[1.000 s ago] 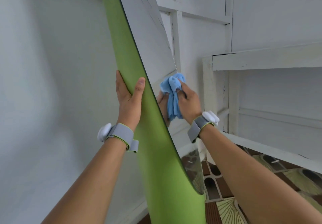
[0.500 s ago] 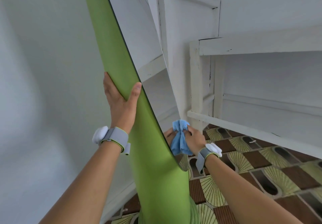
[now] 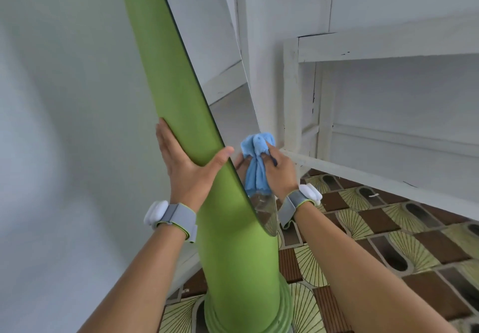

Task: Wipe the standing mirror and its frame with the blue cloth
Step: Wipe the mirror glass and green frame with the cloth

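Observation:
The standing mirror has a thick green frame (image 3: 178, 79) that slants from the top centre down to a round green base (image 3: 246, 312). Its glass (image 3: 220, 42) faces right and reflects the white wall. My left hand (image 3: 186, 169) grips the frame's edge from behind, thumb lying across the front. My right hand (image 3: 278, 169) holds the bunched blue cloth (image 3: 255, 161) pressed against the lower part of the glass, close to its right edge. The mirror shows a reflection of my fingers beside the cloth.
A plain white wall (image 3: 64, 125) rises on the left. White wooden panelling with a ledge (image 3: 388, 45) stands to the right of the mirror. Below lies a floor (image 3: 388, 242) of brown and green patterned tiles.
The cloth went down the glass to near its lower tip, then came back up a little. My left hand kept its hold on the frame. The camera view tilted down.

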`<state>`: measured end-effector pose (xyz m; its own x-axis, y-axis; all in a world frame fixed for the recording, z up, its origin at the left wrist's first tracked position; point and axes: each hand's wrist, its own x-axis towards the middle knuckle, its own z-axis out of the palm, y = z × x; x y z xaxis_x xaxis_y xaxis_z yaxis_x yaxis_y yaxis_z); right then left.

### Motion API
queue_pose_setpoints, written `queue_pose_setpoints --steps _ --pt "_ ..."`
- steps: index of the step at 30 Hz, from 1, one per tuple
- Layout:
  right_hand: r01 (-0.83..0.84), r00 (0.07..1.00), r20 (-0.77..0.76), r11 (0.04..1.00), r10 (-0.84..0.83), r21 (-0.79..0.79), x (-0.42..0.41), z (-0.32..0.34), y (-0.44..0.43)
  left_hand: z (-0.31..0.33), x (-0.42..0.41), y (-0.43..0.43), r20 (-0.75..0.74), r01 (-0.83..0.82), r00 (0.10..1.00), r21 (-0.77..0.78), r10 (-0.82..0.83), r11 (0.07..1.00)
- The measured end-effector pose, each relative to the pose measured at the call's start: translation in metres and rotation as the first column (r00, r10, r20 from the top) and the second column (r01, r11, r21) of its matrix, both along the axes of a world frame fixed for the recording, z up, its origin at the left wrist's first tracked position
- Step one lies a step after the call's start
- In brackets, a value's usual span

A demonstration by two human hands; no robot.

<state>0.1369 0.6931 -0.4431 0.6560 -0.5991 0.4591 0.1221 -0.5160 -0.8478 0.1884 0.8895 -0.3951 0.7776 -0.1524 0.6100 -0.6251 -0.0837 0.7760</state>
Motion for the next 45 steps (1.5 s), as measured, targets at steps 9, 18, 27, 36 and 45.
queue_pose_setpoints --steps 9,18,27,36,45 --pt "0.139 0.91 -0.41 0.972 -0.051 0.188 -0.029 -0.106 -0.012 -0.012 -0.004 0.0 0.021 -0.019 1.0 0.01 0.019 1.0" --pt "0.155 0.97 -0.235 0.917 -0.07 0.367 -0.07 -0.115 0.049 -0.014 -0.001 -0.002 0.03 -0.044 0.999 0.001 0.044 0.999" --pt "-0.011 0.993 0.115 0.995 0.0 0.099 -0.053 -0.006 0.086 -0.013 -0.002 -0.002 0.008 -0.056 0.998 0.009 0.056 0.998" --pt "0.159 0.982 -0.132 0.971 -0.136 0.18 -0.02 -0.074 0.025 -0.013 -0.002 0.004 0.014 -0.017 1.0 0.044 0.017 0.999" --pt "0.083 0.988 -0.152 0.936 -0.032 0.342 -0.045 -0.075 0.041 -0.014 -0.003 0.0 0.008 -0.02 1.0 0.04 0.02 0.999"
